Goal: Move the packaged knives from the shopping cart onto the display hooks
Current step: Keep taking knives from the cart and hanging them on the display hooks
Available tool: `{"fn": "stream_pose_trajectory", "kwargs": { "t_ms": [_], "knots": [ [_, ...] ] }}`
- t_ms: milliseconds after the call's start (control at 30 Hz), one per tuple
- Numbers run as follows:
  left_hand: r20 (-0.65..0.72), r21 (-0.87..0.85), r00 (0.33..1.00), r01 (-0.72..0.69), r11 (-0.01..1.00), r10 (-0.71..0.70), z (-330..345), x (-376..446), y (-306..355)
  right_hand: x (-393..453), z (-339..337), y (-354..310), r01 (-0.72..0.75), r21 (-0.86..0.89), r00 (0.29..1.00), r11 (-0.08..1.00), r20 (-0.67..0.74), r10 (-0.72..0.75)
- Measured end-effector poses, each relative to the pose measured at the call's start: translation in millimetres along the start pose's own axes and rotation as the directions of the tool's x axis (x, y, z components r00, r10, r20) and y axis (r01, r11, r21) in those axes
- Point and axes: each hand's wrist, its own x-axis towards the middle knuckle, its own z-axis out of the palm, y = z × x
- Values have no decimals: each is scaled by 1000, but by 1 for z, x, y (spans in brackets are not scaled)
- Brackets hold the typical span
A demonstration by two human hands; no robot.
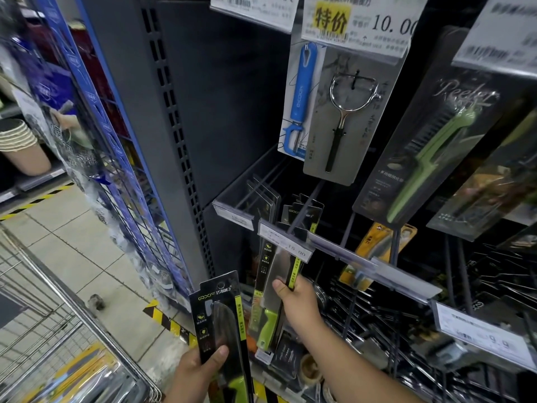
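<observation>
My left hand [197, 370] grips a black packaged knife [220, 318] with a green handle, held upright in front of the shelf's lower part. My right hand [296, 301] pinches the edge of a second packaged knife [270, 289], a broad steel blade with a green handle, hanging under the price tag of a display hook [302, 213]. More of the same black packs [302, 213] hang further back on that hook. The shopping cart [52, 324] stands at lower left with yellow packaged knives [84, 376] lying in it.
Peelers hang above: a blue one [302, 97], a metal one [343, 117] and a green one [430, 158]. A yellow-carded knife [377, 248] hangs to the right, with bare hooks [494, 274] beyond. A blue wire rack [110, 141] stands at left beside the grey upright.
</observation>
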Motion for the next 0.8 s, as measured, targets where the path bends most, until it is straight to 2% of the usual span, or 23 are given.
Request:
{"fn": "stream_pose_trajectory", "kwargs": {
  "t_ms": [133,300,467,567,633,800],
  "knots": [
    [17,-13,999,30,999,-29,0,-4,2,3,1,6,2,27,1000,1000,-11,-1],
    [115,-10,993,-11,1000,12,-1,-6,1,10,-5,2,-15,47,1000,999,-17,16],
    [106,-1,994,-8,1000,8,4,-3,2,33,-15,-12,-34,50,998,998,-58,37],
    [130,-19,992,0,1000,2,12,4,5,62,-20,-12,-91,-30,989,995,-117,87],
    [152,29,988,13,1000,-18,16,8,10,79,-23,-11,-137,-126,982,983,-148,118],
    [206,231,979,-34,972,-15,24,26,14,72,-27,-11,-129,-169,981,977,-167,100]
  ]
}}
